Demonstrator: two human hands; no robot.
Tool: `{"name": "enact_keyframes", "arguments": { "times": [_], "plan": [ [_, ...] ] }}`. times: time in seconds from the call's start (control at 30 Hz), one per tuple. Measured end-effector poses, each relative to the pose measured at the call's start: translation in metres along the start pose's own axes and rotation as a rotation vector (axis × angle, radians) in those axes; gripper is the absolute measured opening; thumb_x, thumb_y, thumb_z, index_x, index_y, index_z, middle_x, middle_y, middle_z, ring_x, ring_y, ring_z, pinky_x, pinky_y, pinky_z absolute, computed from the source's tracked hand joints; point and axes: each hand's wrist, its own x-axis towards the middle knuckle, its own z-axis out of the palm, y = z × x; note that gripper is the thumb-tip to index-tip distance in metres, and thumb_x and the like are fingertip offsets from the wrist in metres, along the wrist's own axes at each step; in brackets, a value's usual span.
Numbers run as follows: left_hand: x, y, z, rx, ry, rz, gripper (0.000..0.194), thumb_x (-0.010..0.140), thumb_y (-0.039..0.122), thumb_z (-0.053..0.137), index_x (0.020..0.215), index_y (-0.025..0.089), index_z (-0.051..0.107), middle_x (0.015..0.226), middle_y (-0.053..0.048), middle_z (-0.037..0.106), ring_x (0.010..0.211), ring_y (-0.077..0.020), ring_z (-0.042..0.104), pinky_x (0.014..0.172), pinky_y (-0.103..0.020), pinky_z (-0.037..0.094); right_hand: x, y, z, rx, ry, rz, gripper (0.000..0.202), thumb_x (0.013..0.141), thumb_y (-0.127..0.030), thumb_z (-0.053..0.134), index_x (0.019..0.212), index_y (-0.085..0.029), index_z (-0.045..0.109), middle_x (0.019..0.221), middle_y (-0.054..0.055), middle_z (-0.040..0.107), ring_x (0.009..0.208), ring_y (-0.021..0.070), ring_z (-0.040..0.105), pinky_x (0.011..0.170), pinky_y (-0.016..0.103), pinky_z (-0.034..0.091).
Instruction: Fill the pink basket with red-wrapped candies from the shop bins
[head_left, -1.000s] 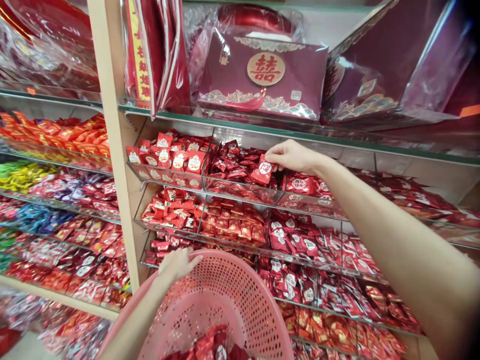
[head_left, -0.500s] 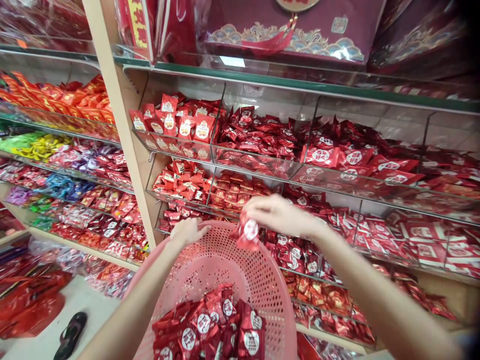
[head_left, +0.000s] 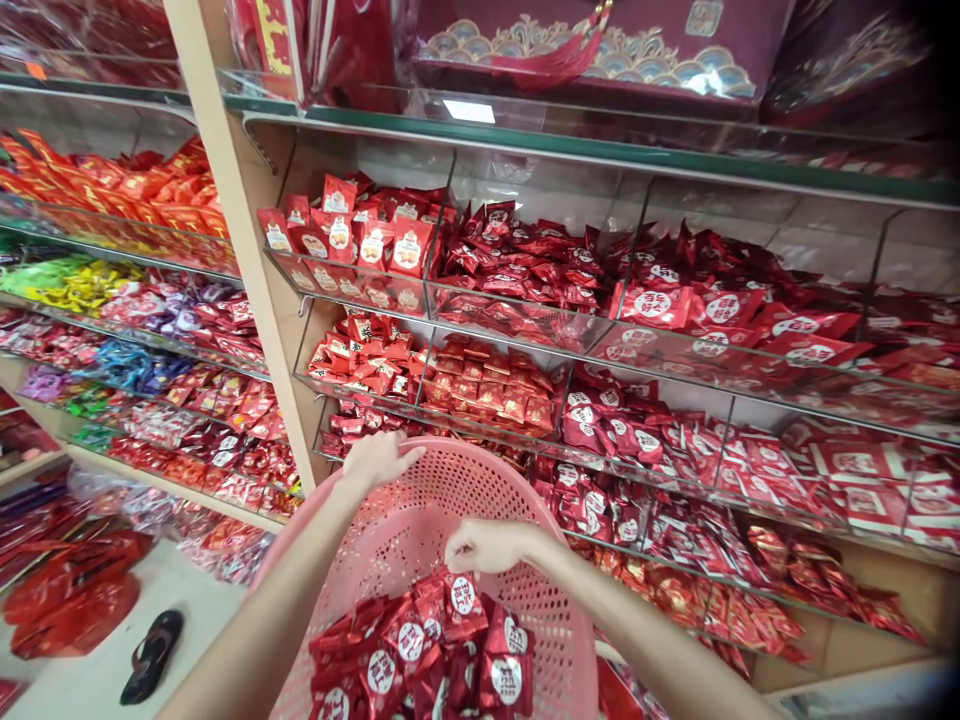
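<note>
A pink perforated plastic basket (head_left: 581,620) stands before me, with a heap of small red packets (head_left: 409,645) bearing white round labels in its lower part. The rim on the far left side is gripped by my left hand (head_left: 379,460), thumb laid along the edge. Inside the basket, my right hand (head_left: 491,545) is closed, fingertips pinching the top of one red snack packet (head_left: 463,603). That packet hangs right over the heap and seems to touch it.
Tiered shelves with clear fronts hold red packets (head_left: 652,305) and gold-printed packets (head_left: 487,385). To the left, a wooden post (head_left: 244,230) divides off shelves of colourful packets (head_left: 135,370). A black flip-flop (head_left: 152,655) and red plastic bags (head_left: 79,590) lie on the floor.
My right hand has come down from the basket's far rim into the basket, carrying a red packet to the heap. My left hand stays on the rim. The view has shifted slightly.
</note>
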Motion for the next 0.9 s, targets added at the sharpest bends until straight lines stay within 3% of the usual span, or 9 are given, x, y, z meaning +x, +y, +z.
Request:
{"name": "enact_keyframes", "arguments": {
  "times": [0.2,0.3,0.43,0.53,0.77,0.9],
  "plan": [
    [0.002,0.002,0.000,0.004,0.002,0.006,0.071,0.074,0.071,0.017,0.102,0.020,0.058,0.094,-0.013,0.065,0.088,-0.0268,0.060,0.074,-0.036,0.042,0.008,0.008,0.013,-0.039,-0.038,0.052,0.011,0.075,-0.012,0.049,0.072,-0.012,0.059,0.061,-0.004,0.052,0.056,0.0073,0.045,0.057,0.018,0.037],
    [0.001,0.002,-0.002,-0.003,-0.007,0.007,0.073,0.072,0.073,0.018,0.103,0.019,0.058,0.094,-0.012,0.065,0.089,-0.0257,0.060,0.074,-0.034,0.043,0.005,0.005,0.011,-0.037,-0.029,-0.013,0.011,0.076,-0.014,0.050,0.073,-0.012,0.060,0.066,-0.002,0.054,0.062,0.0088,0.049,0.063,0.020,0.040],
    [0.001,0.002,-0.002,0.000,0.007,0.013,0.076,0.071,0.074,0.016,0.101,0.019,0.059,0.092,-0.013,0.065,0.087,-0.0275,0.061,0.071,-0.035,0.044,-0.002,-0.007,-0.002,-0.043,0.089,-0.167,0.015,0.080,-0.018,0.049,0.075,-0.012,0.061,0.080,0.003,0.058,0.079,0.0122,0.052,0.076,0.023,0.040],
    [0.001,0.002,-0.001,-0.003,0.008,0.014,0.075,0.072,0.073,0.016,0.102,0.019,0.058,0.092,-0.013,0.066,0.085,-0.0280,0.061,0.070,-0.036,0.044,0.000,-0.017,-0.002,-0.084,0.178,-0.173,0.017,0.082,-0.019,0.047,0.082,-0.013,0.062,0.084,0.005,0.060,0.082,0.0128,0.052,0.079,0.025,0.040],
    [0.000,0.000,-0.001,0.007,0.004,0.007,0.069,0.074,0.069,0.020,0.100,0.019,0.059,0.092,-0.014,0.066,0.088,-0.0278,0.060,0.073,-0.037,0.043,0.012,-0.021,0.024,-0.246,0.105,-0.105,0.019,0.081,-0.017,0.045,0.079,-0.015,0.064,0.073,0.001,0.061,0.066,0.0098,0.050,0.067,0.020,0.039],
    [0.000,-0.001,0.000,0.011,0.019,0.017,0.068,0.075,0.069,0.019,0.100,0.020,0.059,0.091,-0.013,0.066,0.087,-0.0286,0.060,0.071,-0.037,0.043,0.008,-0.023,0.037,-0.262,0.192,-0.038,0.022,0.080,-0.026,0.050,0.096,-0.018,0.062,0.088,0.003,0.061,0.078,0.0126,0.054,0.073,0.022,0.040]
  ]
}}
